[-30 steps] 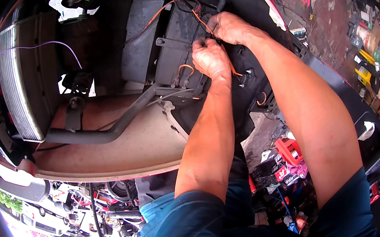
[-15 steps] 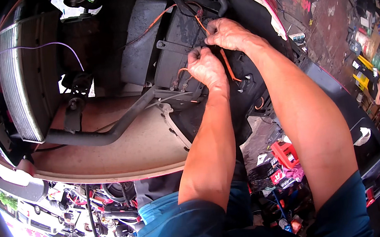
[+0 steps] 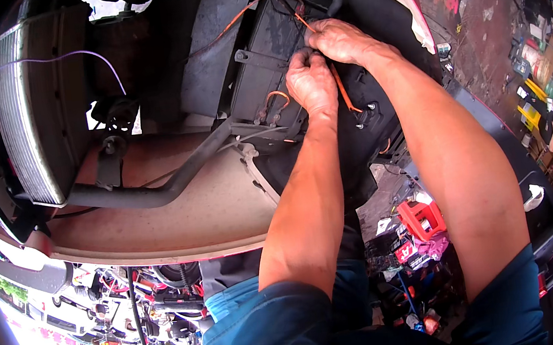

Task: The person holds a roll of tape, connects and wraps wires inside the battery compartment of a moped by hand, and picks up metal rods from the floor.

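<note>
A beige inner body panel [image 3: 159, 220] spreads between eight and nine o'clock. A finned metal block [image 3: 25, 119] stands upright between nine and ten. At twelve o'clock sits a dark box [image 3: 254, 85], crossed by a bracket near the hands. A bent dark tube [image 3: 136, 195] runs along the panel at nine.

At one o'clock the right hand [image 3: 343, 41] is closed to a pinch, thumb against fingertips, on an orange wire [image 3: 344, 90]. Just beside it, toward seven o'clock, the left hand [image 3: 313, 85] has its fingers curled in and the thumb close to them; its knuckles hide whether anything is pinched there, so I cannot tell. The wire reaches the right fingertips from eleven o'clock, and an orange length shows past the hands, slanting down toward five.

A red plastic crate [image 3: 422, 219] lies at four o'clock, and a thin purple wire [image 3: 72, 54] arcs at ten.
</note>
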A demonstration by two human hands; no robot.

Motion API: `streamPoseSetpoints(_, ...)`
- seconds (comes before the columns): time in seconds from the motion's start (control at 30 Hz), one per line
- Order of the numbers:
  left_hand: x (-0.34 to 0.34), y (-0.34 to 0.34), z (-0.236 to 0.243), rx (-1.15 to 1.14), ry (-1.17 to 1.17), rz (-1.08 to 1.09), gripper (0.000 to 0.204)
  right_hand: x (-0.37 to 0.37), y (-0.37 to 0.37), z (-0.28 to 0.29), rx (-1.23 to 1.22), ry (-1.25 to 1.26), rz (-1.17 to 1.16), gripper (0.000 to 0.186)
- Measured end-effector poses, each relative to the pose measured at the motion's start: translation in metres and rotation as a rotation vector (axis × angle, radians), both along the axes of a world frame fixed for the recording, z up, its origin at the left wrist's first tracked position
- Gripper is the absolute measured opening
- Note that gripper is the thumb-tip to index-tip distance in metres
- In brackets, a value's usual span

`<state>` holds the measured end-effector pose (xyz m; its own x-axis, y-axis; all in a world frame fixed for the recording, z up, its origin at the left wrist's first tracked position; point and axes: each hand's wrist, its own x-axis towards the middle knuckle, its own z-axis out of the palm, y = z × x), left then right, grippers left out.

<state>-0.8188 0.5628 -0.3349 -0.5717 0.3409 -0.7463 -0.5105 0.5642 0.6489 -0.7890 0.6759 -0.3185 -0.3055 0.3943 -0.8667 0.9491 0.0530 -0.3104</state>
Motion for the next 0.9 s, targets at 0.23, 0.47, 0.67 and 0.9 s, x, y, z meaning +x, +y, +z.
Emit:
streamPoseSetpoints(0.23, -0.008, -0.004, -0.013, -0.011, 0.073, -0.18, 0.023, 0.003, 0.007, -0.007, -0.048, 0.064, 0.153, 0.034)
streamPoseSetpoints(0.47, -0.02, 0.0, 0.002, -0.059, 0.145, -0.249, 0.023, 0.004, 0.005, 0.0, -0.123, 0.094, -0.086, 0.032)
streamPoseSetpoints(0.67, -0.024, 0.004, 0.016, -0.238, 0.191, -0.242, 0.026, 0.003, 0.005, 0.004, -0.138, 0.082, -0.065, 0.035)
streamPoseSetpoints(0.9, -0.017, 0.006, 0.015, -0.249, 0.233, -0.378, 0.03, 0.005, 0.005, 0.006, -0.105, 0.087, -0.046, 0.034)
